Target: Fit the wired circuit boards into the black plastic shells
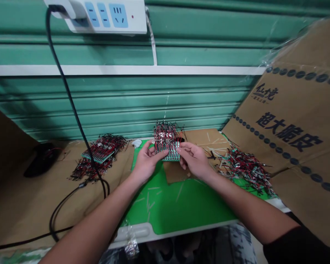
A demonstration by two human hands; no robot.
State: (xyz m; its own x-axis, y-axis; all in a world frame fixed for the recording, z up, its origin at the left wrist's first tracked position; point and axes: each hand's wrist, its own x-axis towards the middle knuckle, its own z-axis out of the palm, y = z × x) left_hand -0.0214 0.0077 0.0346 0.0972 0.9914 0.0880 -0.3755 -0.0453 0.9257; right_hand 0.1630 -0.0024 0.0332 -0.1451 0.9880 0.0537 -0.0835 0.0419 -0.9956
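Between my two hands is a green circuit board panel [170, 157] with rows of red and black wires [166, 132] attached, their dark tips standing up along its far side. My left hand [147, 161] grips the panel's left side, thumb lying over its face. At the right edge, my right hand [192, 156] pinches the board or its wires with thumb and forefinger; exactly which I cannot tell. Beneath the hands, a piece of brown cardboard [176, 174] rests on the green tabletop [187, 209].
At left lies a stack of wired circuit boards [101, 154], crossed by a black cable [71, 99]. A heap of wired pieces [247, 170] sits at right beside a tall cardboard box [297, 117]. Thin white strips [148, 201] are scattered about. A power strip [107, 16] hangs above.
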